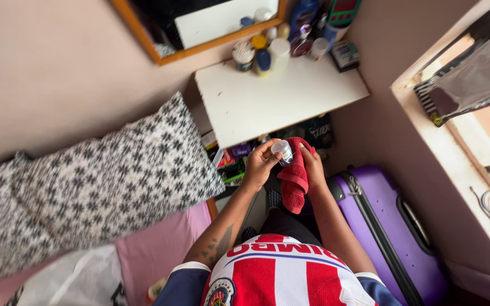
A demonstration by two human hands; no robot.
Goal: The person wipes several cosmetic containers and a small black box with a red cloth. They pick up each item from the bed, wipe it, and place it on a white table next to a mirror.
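The left hand pinches a small round white jar with a pale lid, fingers curled on it, thumb below. The right hand is closed around a red terry cloth that hangs down toward 6 o'clock; its upper fold touches the jar at the jar's 3 o'clock side. The jar sits at frame centre, just in front of the white rectangular shelf top, which lies at 12 o'clock from the hands.

Wiping well likely needs a firm left pinch, turning the jar against the cloth, cloth bunched so it doesn't slip.

Both forearms rise from 6 o'clock and converge; wrists bent slightly inward, the left forearm bears a tattoo. A cluster of small bottles and tubs stands at the shelf's far edge, 12 o'clock. A purple hard-shell suitcase stands at 4 o'clock, and a black-and-white patterned pillow lies at 9 o'clock.
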